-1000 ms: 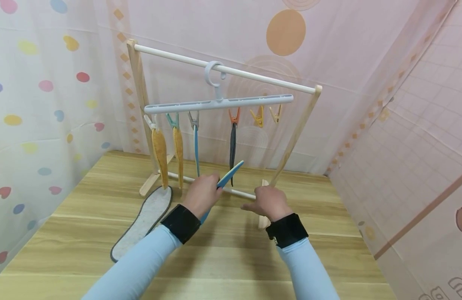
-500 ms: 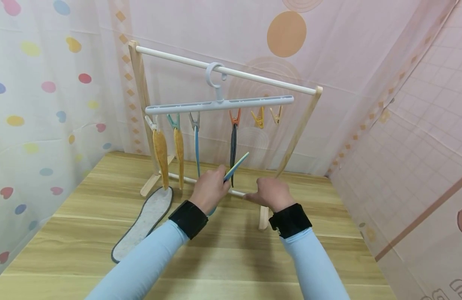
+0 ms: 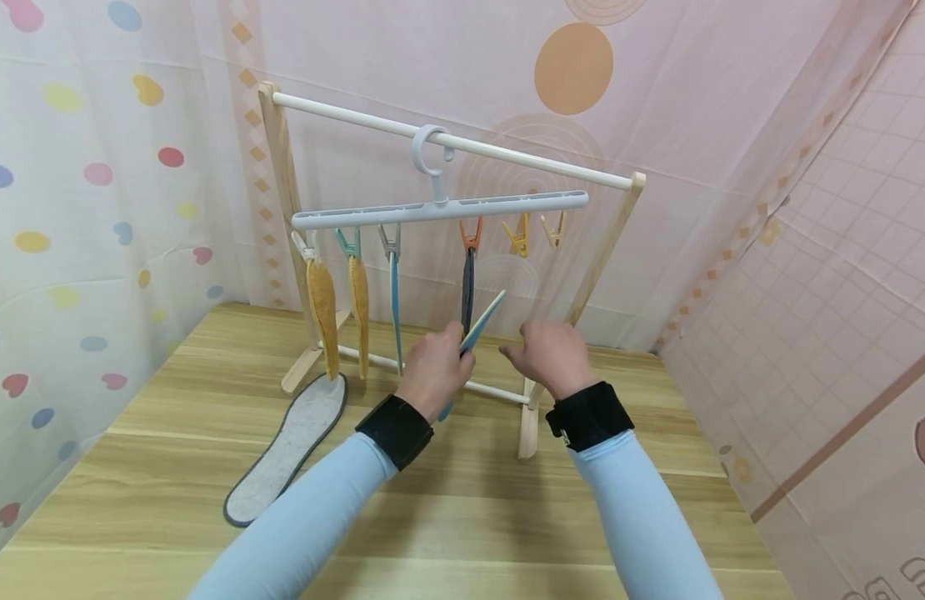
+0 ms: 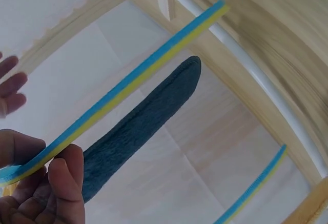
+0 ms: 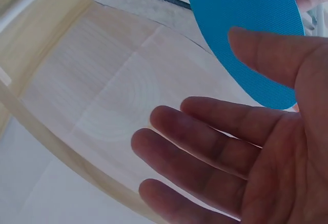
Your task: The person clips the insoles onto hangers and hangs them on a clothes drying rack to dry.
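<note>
My left hand (image 3: 437, 367) pinches a blue-and-yellow insole (image 3: 487, 321) by its middle, between thumb and fingers. In the left wrist view this insole (image 4: 138, 78) is seen edge-on, one end slanting up. Right of it my right hand (image 3: 554, 354) is raised before the rack's right post, fingers extended and holding nothing; in the right wrist view the blue face of the insole (image 5: 251, 55) lies beyond its thumb. Just behind the left hand a dark grey insole (image 3: 468, 283) hangs from an orange clip (image 3: 471, 233). A yellow clip (image 3: 518, 237) and a beige clip (image 3: 553, 231) hang without insoles.
A pale hanger (image 3: 440, 210) hooks over the white rail (image 3: 537, 158) of a wooden rack. Two orange-yellow insoles (image 3: 322, 312) and another blue insole (image 3: 394, 304) hang at its left. One grey insole (image 3: 286, 454) lies on the wooden table (image 3: 462, 542).
Both hands have risen and shifted right. The held insole has moved up with the left hand, its upper end now standing right of the dark grey insole.
</note>
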Motion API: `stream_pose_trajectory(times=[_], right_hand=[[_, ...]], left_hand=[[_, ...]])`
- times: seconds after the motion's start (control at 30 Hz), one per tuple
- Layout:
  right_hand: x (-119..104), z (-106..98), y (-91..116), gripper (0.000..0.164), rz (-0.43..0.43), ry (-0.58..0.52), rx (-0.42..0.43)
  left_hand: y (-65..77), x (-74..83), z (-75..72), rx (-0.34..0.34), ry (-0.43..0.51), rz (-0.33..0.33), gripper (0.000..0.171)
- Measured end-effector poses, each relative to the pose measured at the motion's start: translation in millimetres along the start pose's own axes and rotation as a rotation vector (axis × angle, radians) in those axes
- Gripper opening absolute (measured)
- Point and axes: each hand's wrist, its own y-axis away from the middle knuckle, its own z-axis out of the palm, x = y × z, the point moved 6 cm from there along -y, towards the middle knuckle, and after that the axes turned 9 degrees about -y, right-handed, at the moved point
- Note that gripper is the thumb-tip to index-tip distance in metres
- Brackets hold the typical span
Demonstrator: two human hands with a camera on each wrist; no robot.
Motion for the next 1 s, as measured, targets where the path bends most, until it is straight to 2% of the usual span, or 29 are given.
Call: stream_pose_trajectory(times=[0.17, 0.3, 0.63, 0.8, 1.0], right_hand=[[-1.9, -15.3, -6.7, 0.047, -0.043, 0.024, 0.072], [-3.8, -29.7, -11.8, 0.049, -0.076, 0.050, 0.155], [-6.3, -62.5, -27.6, 0.042, -0.066, 0.049, 0.325], [-7.6, -73.8, -39.5, 0.047, -0.052, 0.018, 0.376], [-12.5, -84.2, -53.4, 0.054, -0.022, 0.020, 0.431]], left_hand=[[-3.4, 4.3, 0.9, 0.026, 0.000, -0.010, 0.015], [-5.4, 6.3, 2.5, 0.041, 0.034, -0.031, 0.015], [-10.5, 16.3, 10.1, 0.120, 0.028, -0.052, 0.012], [-13.7, 20.8, 14.5, 0.121, 0.030, -0.076, 0.012], [-18.7, 29.0, 17.8, 0.149, 0.026, -0.055, 0.022]])
